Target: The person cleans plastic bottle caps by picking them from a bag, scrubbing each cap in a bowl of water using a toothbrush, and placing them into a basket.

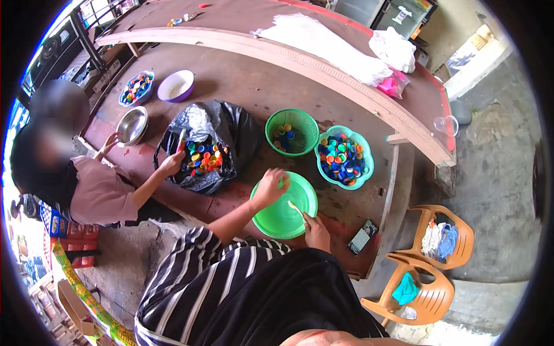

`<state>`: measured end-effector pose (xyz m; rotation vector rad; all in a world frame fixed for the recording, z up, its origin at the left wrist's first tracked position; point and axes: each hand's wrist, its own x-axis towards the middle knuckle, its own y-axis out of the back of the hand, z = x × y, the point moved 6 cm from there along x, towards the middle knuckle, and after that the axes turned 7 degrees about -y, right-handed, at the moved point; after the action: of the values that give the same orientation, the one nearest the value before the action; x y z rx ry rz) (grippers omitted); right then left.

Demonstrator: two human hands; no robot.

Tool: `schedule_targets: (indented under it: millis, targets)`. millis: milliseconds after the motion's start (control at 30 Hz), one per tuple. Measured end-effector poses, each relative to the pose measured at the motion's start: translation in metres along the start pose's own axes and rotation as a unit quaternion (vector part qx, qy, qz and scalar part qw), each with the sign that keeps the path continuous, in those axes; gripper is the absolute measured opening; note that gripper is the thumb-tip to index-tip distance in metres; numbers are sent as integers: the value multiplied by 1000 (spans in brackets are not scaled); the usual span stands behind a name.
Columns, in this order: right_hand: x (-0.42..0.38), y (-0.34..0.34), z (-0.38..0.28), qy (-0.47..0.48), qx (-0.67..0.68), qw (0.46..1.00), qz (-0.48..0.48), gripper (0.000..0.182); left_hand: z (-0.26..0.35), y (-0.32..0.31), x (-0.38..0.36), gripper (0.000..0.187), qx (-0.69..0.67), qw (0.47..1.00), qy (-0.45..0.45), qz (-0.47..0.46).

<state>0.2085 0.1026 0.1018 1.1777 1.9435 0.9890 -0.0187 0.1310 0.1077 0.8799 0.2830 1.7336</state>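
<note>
My left hand point(270, 189) is closed over the rim of a green basin point(266, 222), its fingers slightly blurred around what looks like a yellow bottle cap point(285, 183). In my right hand point(317, 234), at the basin's near right edge, is a small toothbrush-like brush point(295, 208) with its pale head over the basin. A green basket point(292, 151) with a few caps stands just beyond. To its right, a scalloped turquoise bowl point(367, 151) is full of coloured bottle caps point(340, 158).
A co-worker point(101, 190) at left holds a tool over a black bag point(242, 124) of caps. A metal bowl point(133, 126), a purple bowl point(176, 86) and a cap-filled bowl point(137, 88) stand behind. A phone-like object point(362, 237) and orange chairs point(461, 236) are at right.
</note>
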Motion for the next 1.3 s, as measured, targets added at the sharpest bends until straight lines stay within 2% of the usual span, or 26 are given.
schedule_targets:
  millis: [67,133,167,267,433,500,633,767,800,900,933,1167,1300]
  targets:
    - [-1,-4,4,-20,3,999,-25,33,15,18,43,22,5,998,-40,45]
    - [-2,-10,9,-15,3,1000,-22,33,26,37,74,34,31,993,-39,110]
    - [-3,-11,10,-13,3,1000,-19,33,36,48,83,39,47,990,-42,130]
    - [-6,-11,14,-9,7,1000,-23,33,37,67,90,38,47,982,-35,180]
    - [-7,-12,18,-15,30,999,-30,31,19,100,35,29,66,965,-8,252]
    - [-5,-13,19,-15,37,999,-34,30,2,117,4,25,89,951,66,289]
    - [0,-17,18,1,33,999,-33,31,-50,152,-50,19,149,921,113,340]
    - [3,-18,13,2,15,999,-51,30,-141,147,-96,16,211,914,201,282]
    - [4,-18,12,4,13,999,-53,30,-160,143,-104,26,215,918,234,235]
    - [4,-18,11,5,10,999,-52,30,-195,129,-121,33,252,911,284,162]
    - [4,-18,11,4,10,999,-49,30,-196,128,-121,38,262,908,289,151]
    - [-4,-22,15,-10,27,999,-16,29,-198,136,-110,38,267,890,353,108]
    - [-7,-25,17,-29,39,999,4,30,-193,146,-114,31,225,898,340,164]
